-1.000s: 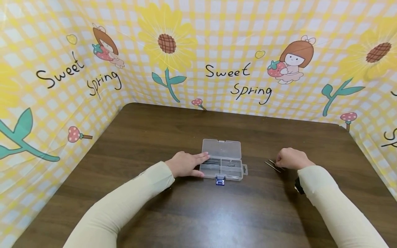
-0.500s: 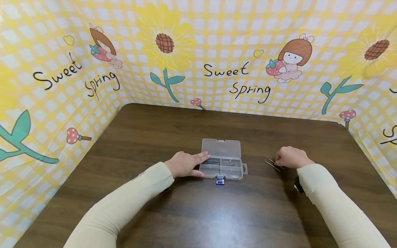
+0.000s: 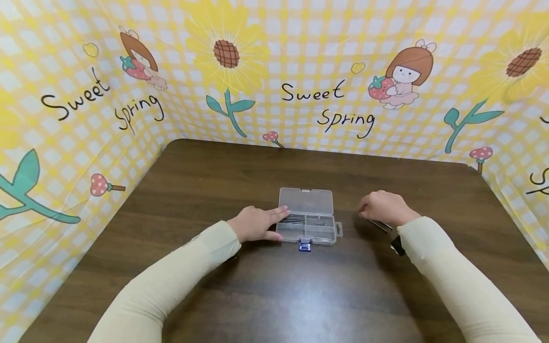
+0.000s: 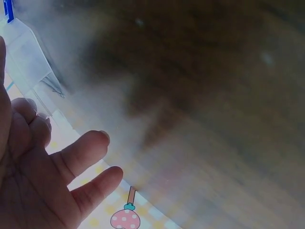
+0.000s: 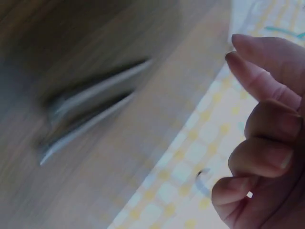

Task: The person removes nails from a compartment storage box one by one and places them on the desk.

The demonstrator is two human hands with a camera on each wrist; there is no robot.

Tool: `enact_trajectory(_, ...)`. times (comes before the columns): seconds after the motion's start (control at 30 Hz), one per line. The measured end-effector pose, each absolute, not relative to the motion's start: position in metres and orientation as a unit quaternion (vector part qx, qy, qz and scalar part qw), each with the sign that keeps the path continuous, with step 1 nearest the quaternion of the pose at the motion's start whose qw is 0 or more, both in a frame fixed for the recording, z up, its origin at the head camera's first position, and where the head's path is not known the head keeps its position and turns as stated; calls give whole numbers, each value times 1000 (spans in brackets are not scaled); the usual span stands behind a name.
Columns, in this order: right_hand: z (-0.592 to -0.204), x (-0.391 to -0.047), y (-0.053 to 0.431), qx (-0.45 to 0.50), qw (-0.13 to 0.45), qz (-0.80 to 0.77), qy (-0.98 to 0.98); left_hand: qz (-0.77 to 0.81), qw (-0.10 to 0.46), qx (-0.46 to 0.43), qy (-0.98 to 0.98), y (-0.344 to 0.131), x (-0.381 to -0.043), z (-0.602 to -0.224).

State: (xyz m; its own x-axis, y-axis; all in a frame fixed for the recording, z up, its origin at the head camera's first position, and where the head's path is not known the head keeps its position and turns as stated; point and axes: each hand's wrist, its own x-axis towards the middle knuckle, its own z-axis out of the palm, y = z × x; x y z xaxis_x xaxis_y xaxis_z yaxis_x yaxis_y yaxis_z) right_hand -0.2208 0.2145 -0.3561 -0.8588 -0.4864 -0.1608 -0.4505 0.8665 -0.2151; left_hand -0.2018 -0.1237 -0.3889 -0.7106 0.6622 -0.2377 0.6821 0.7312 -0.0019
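Observation:
My left hand (image 3: 253,225) rests with straight fingers against the left side of a small clear plastic compartment box (image 3: 320,241). Its lid (image 3: 306,201) lies folded back and its blue latch (image 3: 305,246) hangs at the front. Thin metal nails (image 3: 292,220) lie in the back left compartment, with shorter ones (image 3: 319,224) in the back right. To the right of the box, my right hand (image 3: 386,208) hovers over the table, pinching a nail between thumb and index finger; only a tiny glint of it shows. Two nails (image 5: 102,90) lie side by side below that hand.
A dark brown wooden table (image 3: 240,176) carries everything. Yellow checked cloth (image 3: 257,81) with printed flowers and figures stands along its back and sides. A hanging tab (image 3: 339,229) juts from the box's right end.
My right hand has lifted from the nails on the table and shifted left towards the box. My left hand and the box keep their places.

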Motion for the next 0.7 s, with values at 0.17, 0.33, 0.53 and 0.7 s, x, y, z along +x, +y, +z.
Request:
enact_trajectory(0.17,-353,-217,184,-282,105,-102,948,-43,115,362,924,-124,-203,-388)
enact_trajectory(0.33,-356,-211,158,-324,117,-98,934,-42,121,362,923,-123,-203,-390)
enact_trajectory(0.53,-364,-206,140,-358,126,-57,924,-43,118,363,923,-123,-203,-391)
enact_trajectory(0.7,-367,-203,134,-367,116,-36,922,-46,116,360,924,-124,-203,-390)
